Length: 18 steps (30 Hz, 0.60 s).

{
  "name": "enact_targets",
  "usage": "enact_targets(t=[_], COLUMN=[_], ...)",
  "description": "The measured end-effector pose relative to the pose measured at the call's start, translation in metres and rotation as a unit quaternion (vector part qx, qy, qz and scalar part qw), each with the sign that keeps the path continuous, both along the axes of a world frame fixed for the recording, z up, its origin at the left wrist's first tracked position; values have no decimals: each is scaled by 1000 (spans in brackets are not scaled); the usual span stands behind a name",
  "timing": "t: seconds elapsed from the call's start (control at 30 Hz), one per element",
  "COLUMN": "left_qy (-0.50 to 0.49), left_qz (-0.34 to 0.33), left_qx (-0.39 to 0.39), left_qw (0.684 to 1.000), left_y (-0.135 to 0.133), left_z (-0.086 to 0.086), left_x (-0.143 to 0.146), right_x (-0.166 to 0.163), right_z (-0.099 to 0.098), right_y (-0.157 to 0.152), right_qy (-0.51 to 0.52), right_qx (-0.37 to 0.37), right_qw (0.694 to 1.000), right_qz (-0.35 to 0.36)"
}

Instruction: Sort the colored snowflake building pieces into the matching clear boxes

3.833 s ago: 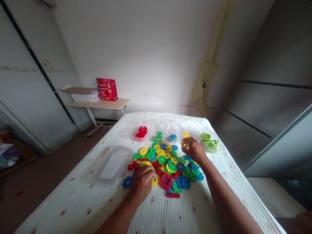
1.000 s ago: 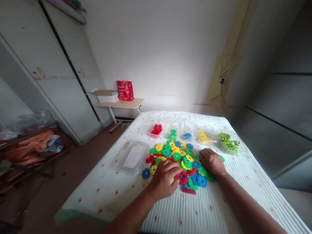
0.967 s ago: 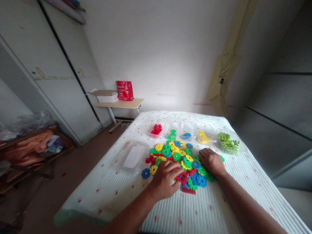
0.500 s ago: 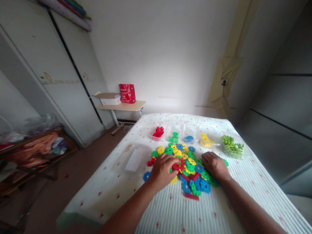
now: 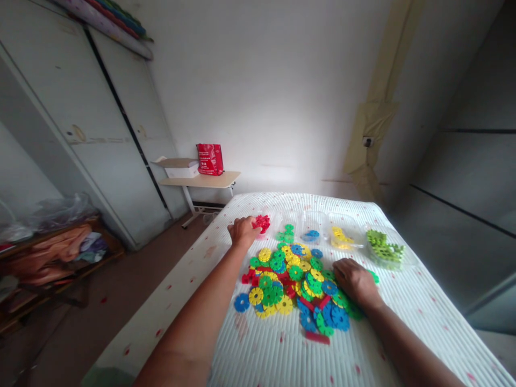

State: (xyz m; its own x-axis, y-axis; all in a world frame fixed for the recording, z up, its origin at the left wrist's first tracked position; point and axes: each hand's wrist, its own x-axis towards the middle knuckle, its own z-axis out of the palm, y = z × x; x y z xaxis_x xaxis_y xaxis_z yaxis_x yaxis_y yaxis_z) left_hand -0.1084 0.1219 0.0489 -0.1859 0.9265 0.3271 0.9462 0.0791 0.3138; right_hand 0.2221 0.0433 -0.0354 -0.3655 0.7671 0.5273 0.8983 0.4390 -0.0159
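Observation:
My left hand (image 5: 243, 231) reaches to the clear tub of red plastic pieces (image 5: 263, 223) at the far left of the row. Its fingers are closed against the red pieces, and the fingertips are partly hidden among them. My right hand (image 5: 355, 277) rests palm down at the right edge of a heap of notched plastic discs (image 5: 296, 273), its fingers loosely bent and apart. Green, yellow and blue discs make up most of the heap. Red connector pieces (image 5: 250, 277) lie on its left side, and a red strip (image 5: 317, 338) lies at its near edge.
Along the far side stand clear tubs with green pieces (image 5: 286, 235), blue pieces (image 5: 311, 235), yellow pieces (image 5: 341, 238) and light-green pieces (image 5: 385, 247). A white ribbed cloth (image 5: 258, 355) covers the table. Behind, a side table (image 5: 220, 179) carries a red bag (image 5: 210, 159) and a box (image 5: 181, 169).
My left hand has moved from the heap, where it held red pieces, forward and left to the red tub. Discs beneath it are uncovered. My right hand has stayed in place.

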Motion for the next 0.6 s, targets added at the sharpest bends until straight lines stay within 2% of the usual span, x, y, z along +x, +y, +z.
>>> enact_targets(t=[0.07,0.17,0.23,0.3,0.43,0.6], left_qy=[3,8,6,-4,-36,0], left_qz=[3,-2,-25,-80,-195,-243], left_qx=[-3,7,25,48,79,100], left_qw=[1000,1000,999,996,977,965], left_y=[-1,-18,-36,-59,-99,-119], left_z=[-2,-3,-5,-11,-34,-68], left_x=[2,9,15,20,27,26], right_x=[0,0,0,1,3,11], right_z=[1,2,3,5,12,31], right_y=[0,0,-1,-1,-2,-3], right_qy=[-2,-3,-1,7,41,130], right_qx=[-2,-9,-20,-36,-52,-36], right_qw=[1000,1000,1000,999,998,990], right_qz=[-2,0,0,-4,3,39])
